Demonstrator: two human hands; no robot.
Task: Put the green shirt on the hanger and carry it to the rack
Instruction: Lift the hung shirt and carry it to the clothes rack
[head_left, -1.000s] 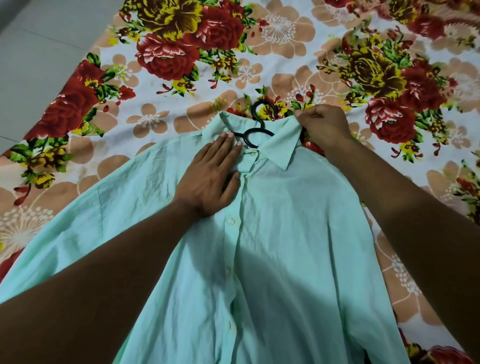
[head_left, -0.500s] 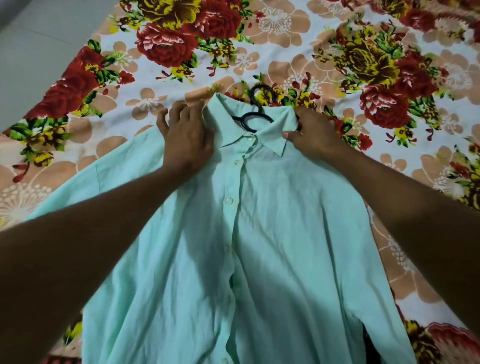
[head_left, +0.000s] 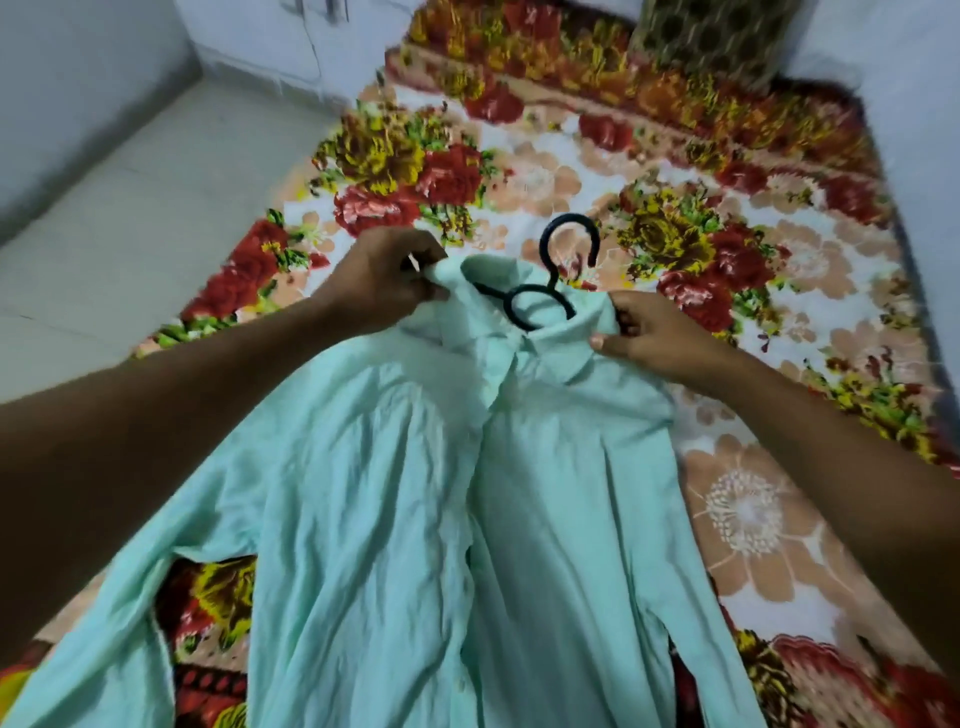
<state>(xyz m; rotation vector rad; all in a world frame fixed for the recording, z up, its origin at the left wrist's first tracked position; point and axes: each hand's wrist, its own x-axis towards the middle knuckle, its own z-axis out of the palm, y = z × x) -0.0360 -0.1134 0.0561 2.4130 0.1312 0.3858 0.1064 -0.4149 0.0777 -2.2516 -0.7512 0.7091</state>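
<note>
A pale green button-up shirt (head_left: 415, 519) hangs lifted by its shoulders over the bed, its lower part bunched in folds. A black hanger (head_left: 550, 280) sits inside the collar, with its hook and a loop sticking out above the neck opening. My left hand (head_left: 384, 280) pinches the shirt's left shoulder beside the collar. My right hand (head_left: 649, 332) grips the right shoulder and collar edge. The hanger's arms are hidden under the fabric.
A bed with a floral sheet (head_left: 753, 509) in red, yellow and peach lies under the shirt. A patterned pillow (head_left: 711, 36) stands at the head. Pale tiled floor (head_left: 114, 218) and a white wall lie to the left.
Both hands have raised the shirt by its shoulders off the sheet, so the fabric now bunches and hangs. The hanger's hook stands higher above the collar. The view has tilted up toward the bed's head.
</note>
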